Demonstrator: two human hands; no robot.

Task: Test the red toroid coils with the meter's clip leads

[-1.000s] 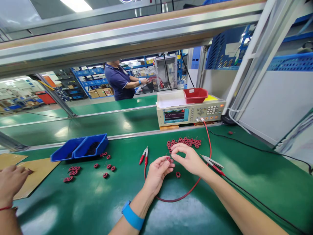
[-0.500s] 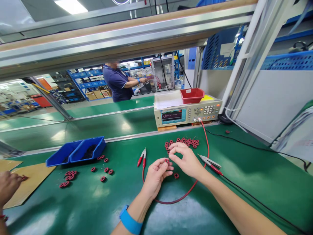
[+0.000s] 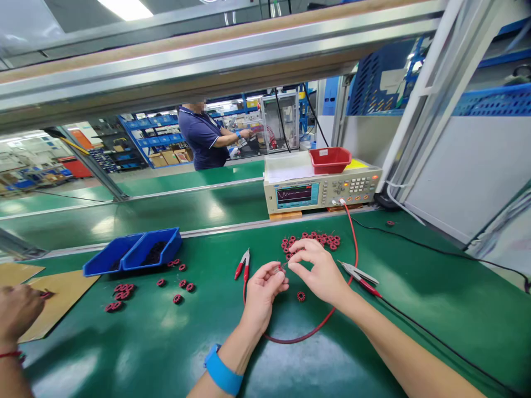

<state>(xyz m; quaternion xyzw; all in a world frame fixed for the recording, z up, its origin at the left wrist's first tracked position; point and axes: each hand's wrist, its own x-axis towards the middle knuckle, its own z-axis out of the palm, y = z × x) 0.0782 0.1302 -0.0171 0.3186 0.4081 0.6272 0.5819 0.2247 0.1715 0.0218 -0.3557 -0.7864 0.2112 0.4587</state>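
At the center of a green workbench [image 3: 166, 354], our left hand [image 3: 263, 287] pinches a small red coil [image 3: 278, 270] between thumb and fingers, a bright blue band [image 3: 224, 372] around the wrist below. Our right hand [image 3: 317, 268] curves in from the right, thumb and forefinger close together beside the coil; we cannot tell whether they grip its thin wire. A single loose coil [image 3: 301, 297] lies on the glossy surface just below the hands, and a cluster of coils [image 3: 317, 240] sits beyond them. A red-handled clip [image 3: 243, 266] rests left of the hands and a second clip [image 3: 360, 274] right of them, near a red cable [image 3: 298, 340] that loops below our wrists.

Behind the cluster, right of center, stands a beige tester [image 3: 326, 190], a wavy trace on its screen [image 3: 295, 194], a red tray [image 3: 331, 160] on top. At left, scattered coils [image 3: 177, 299] lie near two joined blue bins [image 3: 131, 253]; at the lower left edge, a co-worker's arm [image 3: 12, 376], banded in red, extends to tan cardboard [image 3: 62, 301].

Across the room, upper center, we see a person in a navy shirt [image 3: 201, 138] before blue shelving [image 3: 160, 132]. A metal beam [image 3: 232, 61] crosses overhead, a ceiling lamp [image 3: 125, 8] glows at upper left, and a white panel [image 3: 464, 171] closes the right side.
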